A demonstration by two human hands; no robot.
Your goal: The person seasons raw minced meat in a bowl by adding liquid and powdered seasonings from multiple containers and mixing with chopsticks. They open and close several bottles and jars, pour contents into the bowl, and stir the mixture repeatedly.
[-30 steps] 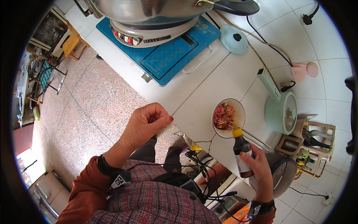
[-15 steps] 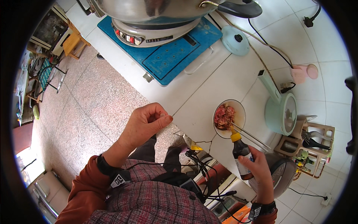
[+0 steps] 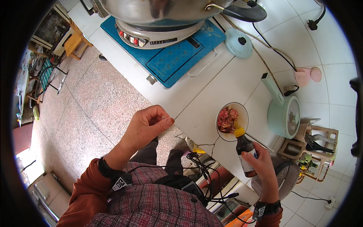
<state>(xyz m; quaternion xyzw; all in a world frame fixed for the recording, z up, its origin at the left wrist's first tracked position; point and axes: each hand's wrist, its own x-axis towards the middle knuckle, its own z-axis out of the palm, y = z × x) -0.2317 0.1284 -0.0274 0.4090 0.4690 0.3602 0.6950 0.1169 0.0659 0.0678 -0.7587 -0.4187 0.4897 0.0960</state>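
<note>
My right hand is wrapped round a dark sauce bottle with a yellow top and a pale label. The bottle is tilted, its top over the near rim of a small bowl. Chopped raw meat lies in that bowl, mostly on its left side. Thin metal chopsticks lean out of the bowl toward the right, partly hidden by the bottle. My left hand hovers left of the counter edge, its fingers curled and thumb pressed to them. Whatever it may hold is too small to make out.
A large steel pot stands on a blue cooktop at the back. Right of the bowl are a pale green saucepan and a utensil rack. A light blue lid lies farther back. Black cables hang by my waist.
The bottle has swung to a slightly different angle, its lower end shifting left, and my right hand has moved with it. The left hand is nearly still.
</note>
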